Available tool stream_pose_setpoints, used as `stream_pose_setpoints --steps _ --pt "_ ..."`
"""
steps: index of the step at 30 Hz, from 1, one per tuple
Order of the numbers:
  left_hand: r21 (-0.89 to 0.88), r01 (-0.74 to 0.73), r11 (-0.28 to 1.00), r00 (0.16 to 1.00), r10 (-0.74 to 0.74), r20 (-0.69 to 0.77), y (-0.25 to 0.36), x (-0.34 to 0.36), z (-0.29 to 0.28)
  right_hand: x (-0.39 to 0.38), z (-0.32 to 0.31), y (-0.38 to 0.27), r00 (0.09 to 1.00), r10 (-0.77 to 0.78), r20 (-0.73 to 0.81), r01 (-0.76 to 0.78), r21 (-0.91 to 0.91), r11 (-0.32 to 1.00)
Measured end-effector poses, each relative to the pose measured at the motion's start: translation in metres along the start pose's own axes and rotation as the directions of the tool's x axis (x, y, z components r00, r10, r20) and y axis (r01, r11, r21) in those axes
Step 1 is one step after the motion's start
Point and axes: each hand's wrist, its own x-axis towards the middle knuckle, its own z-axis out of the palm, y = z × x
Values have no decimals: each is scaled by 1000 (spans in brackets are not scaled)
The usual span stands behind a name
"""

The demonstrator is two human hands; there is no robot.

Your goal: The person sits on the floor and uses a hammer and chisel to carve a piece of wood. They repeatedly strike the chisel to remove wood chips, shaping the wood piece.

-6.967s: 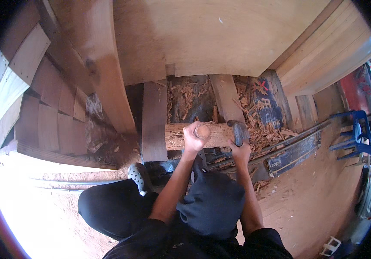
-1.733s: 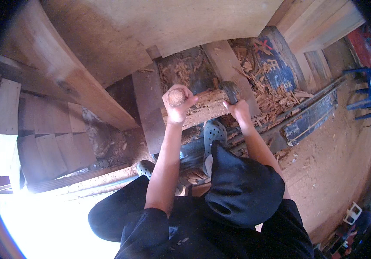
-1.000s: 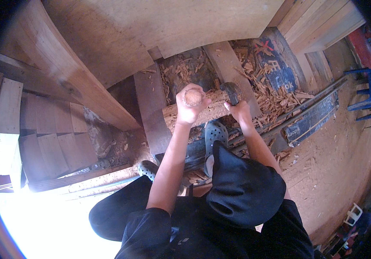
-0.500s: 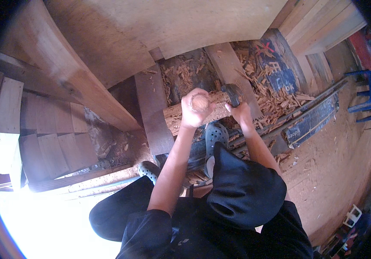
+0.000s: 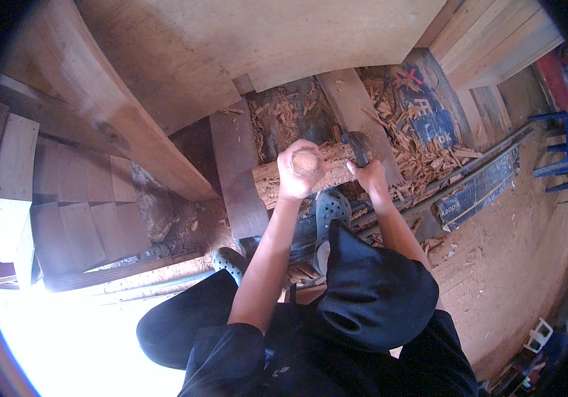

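My left hand (image 5: pixel 294 180) is closed around an upright chisel (image 5: pixel 305 161); its round, frayed wooden handle end faces up and its blade is hidden below the fist. In my right hand (image 5: pixel 370 176) is a dark hammer (image 5: pixel 358 148), held beside the chisel and apart from it, with the fingers wrapped round it. Beneath both hands a rough, pale piece of wood (image 5: pixel 268 180) lies across two boards, its upper face gouged.
Wood chips (image 5: pixel 423 161) lie thick to the right of the work. My clog-shod foot (image 5: pixel 332 210) is close to the wood's near edge. A large panel (image 5: pixel 257 40) and a long beam (image 5: pixel 112 109) stand ahead and left. A blue plastic chair (image 5: pixel 567 151) is far right.
The hammer's head has turned and dropped slightly in my right hand. My left hand keeps its grip on the chisel, and the whole view has shifted a little.
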Motion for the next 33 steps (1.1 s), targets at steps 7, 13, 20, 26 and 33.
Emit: stream_pose_setpoints --steps 7,13,20,26,33 --pt "-8 1 1000 999 -1 -32 0 -1 -2 0 1 0 999 5 -33 -6 -46 999" --pt "64 -70 996 997 71 -14 0 -4 0 -18 -16 -12 996 -88 -21 90 79 993" --pt "58 21 998 995 -16 -96 4 1 3 -87 -79 -47 987 -156 50 105 536 838" --pt "136 -23 990 996 34 -82 10 3 5 -140 -121 -92 989 -121 -89 148 443 884" --pt "98 -96 991 994 100 -41 13 0 12 -145 -124 -109 896 -445 1 439 163 884"
